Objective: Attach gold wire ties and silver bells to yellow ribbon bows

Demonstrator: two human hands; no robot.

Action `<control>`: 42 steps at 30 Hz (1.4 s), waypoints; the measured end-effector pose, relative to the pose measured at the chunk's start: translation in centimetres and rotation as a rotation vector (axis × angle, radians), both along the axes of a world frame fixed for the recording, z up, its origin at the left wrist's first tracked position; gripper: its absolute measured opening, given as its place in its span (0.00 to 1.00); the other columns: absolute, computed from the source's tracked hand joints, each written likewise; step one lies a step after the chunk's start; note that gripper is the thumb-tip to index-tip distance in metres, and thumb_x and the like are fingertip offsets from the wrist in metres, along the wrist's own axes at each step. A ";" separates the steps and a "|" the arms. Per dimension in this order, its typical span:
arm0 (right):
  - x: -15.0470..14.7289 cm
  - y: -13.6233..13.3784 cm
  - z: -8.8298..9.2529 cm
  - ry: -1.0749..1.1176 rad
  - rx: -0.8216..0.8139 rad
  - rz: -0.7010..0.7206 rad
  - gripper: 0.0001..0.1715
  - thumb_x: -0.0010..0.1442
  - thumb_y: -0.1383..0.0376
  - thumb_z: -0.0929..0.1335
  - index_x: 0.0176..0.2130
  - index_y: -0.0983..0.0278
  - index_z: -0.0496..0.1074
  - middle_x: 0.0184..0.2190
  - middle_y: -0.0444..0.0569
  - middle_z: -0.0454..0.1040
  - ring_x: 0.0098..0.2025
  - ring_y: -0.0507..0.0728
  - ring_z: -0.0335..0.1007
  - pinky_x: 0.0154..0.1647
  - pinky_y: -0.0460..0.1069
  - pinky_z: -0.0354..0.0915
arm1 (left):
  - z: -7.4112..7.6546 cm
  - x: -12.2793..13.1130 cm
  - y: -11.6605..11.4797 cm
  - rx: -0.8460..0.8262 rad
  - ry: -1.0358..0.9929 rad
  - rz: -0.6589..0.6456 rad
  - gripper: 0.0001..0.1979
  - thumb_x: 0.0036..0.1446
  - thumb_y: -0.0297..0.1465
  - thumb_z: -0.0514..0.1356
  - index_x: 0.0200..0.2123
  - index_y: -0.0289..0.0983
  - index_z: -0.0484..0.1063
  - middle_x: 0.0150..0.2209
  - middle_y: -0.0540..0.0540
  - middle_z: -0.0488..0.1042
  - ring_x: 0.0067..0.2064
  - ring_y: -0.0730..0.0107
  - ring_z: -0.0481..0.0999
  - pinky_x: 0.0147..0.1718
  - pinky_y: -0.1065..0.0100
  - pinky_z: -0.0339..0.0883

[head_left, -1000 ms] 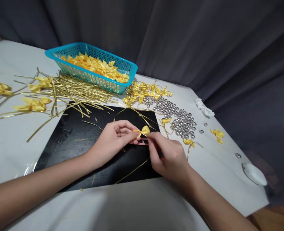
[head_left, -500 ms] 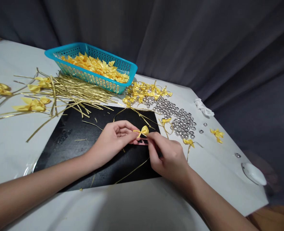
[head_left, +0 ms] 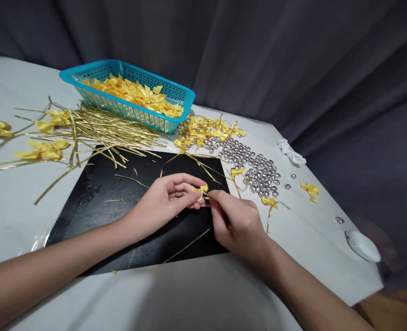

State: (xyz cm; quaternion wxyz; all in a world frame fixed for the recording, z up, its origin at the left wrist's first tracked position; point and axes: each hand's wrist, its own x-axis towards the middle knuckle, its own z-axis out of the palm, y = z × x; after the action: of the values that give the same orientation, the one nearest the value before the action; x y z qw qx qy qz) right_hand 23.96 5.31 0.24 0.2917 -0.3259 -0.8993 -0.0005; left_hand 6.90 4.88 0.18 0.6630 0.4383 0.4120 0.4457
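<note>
My left hand [head_left: 170, 197] is closed, pinching a small yellow ribbon bow [head_left: 200, 189] between thumb and fingers above the black mat [head_left: 96, 220]. Close against it, my right hand [head_left: 237, 218] pinches with thumb and forefinger. A thin pale strand shows between the bow and the right fingertips, but I cannot make out what that hand grips. Just below the bow, something narrow and pinkish spans the gap between the hands, mostly hidden by fingers. Loose gold cords [head_left: 192, 246] lie on the mat around both hands.
A blue basket [head_left: 186, 103] of yellow bows stands at the back. Beside it lie a pile of gold cords [head_left: 110, 128], bows with cords [head_left: 206, 128] and many silver beads [head_left: 258, 172]. Farther right are a crumpled white tissue [head_left: 291, 151] and a white computer mouse [head_left: 362, 246].
The bow has turned and sits deeper in my left fingers, so less of it shows. My right fingertips have moved slightly left, closer to it. The view has shifted a little.
</note>
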 end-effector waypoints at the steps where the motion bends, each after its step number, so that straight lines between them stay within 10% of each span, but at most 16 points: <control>1: 0.0 0.0 0.0 0.000 0.005 0.001 0.10 0.56 0.77 0.59 0.30 0.67 0.66 0.20 0.45 0.67 0.19 0.48 0.58 0.21 0.42 0.57 | 0.0 0.0 0.0 0.003 -0.012 -0.005 0.10 0.51 0.28 0.63 0.37 0.32 0.72 0.26 0.50 0.77 0.30 0.76 0.77 0.33 0.78 0.69; 6: -0.1 0.1 0.0 0.015 0.036 0.005 0.10 0.56 0.77 0.60 0.29 0.68 0.67 0.20 0.45 0.67 0.18 0.48 0.58 0.20 0.43 0.57 | -0.4 -0.1 0.2 -0.043 -0.033 0.045 0.19 0.48 0.28 0.65 0.44 0.34 0.66 0.25 0.52 0.78 0.30 0.74 0.78 0.32 0.75 0.69; 20: -0.5 -0.5 -0.4 -0.039 0.030 -0.020 0.10 0.56 0.75 0.59 0.29 0.66 0.66 0.19 0.43 0.67 0.19 0.49 0.60 0.21 0.43 0.56 | -0.1 0.0 -0.3 0.260 0.214 0.008 0.03 0.53 0.27 0.60 0.32 0.33 0.73 0.26 0.51 0.77 0.28 0.77 0.76 0.26 0.81 0.67; 27: -1.2 -1.9 -1.0 0.219 0.240 -0.075 0.07 0.57 0.74 0.61 0.35 0.66 0.66 0.22 0.43 0.71 0.20 0.49 0.64 0.21 0.44 0.58 | -0.3 0.7 -2.5 0.780 0.487 0.283 0.07 0.55 0.21 0.57 0.35 0.36 0.73 0.32 0.48 0.79 0.32 0.76 0.76 0.32 0.77 0.69; 33: -1.2 -2.9 0.2 0.372 0.074 -0.115 0.08 0.57 0.74 0.63 0.38 0.64 0.65 0.23 0.41 0.73 0.19 0.47 0.65 0.20 0.43 0.59 | 0.2 0.0 -3.1 1.179 0.523 0.204 0.13 0.57 0.18 0.53 0.39 0.37 0.72 0.33 0.46 0.79 0.35 0.75 0.76 0.39 0.75 0.69; 42: -0.5 -2.5 0.5 0.253 -0.028 0.074 0.09 0.58 0.76 0.59 0.36 0.63 0.61 0.25 0.45 0.71 0.24 0.50 0.66 0.24 0.44 0.63 | 0.4 -0.1 -3.5 0.893 0.560 0.209 0.11 0.57 0.28 0.56 0.34 0.45 0.79 0.31 0.50 0.80 0.33 0.71 0.76 0.37 0.75 0.70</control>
State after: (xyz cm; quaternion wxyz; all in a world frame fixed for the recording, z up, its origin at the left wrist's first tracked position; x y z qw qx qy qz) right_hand 23.43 2.79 0.71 0.3979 -0.2939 -0.8667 0.0638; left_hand 6.81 1.36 0.58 0.2290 0.7362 0.3850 0.5073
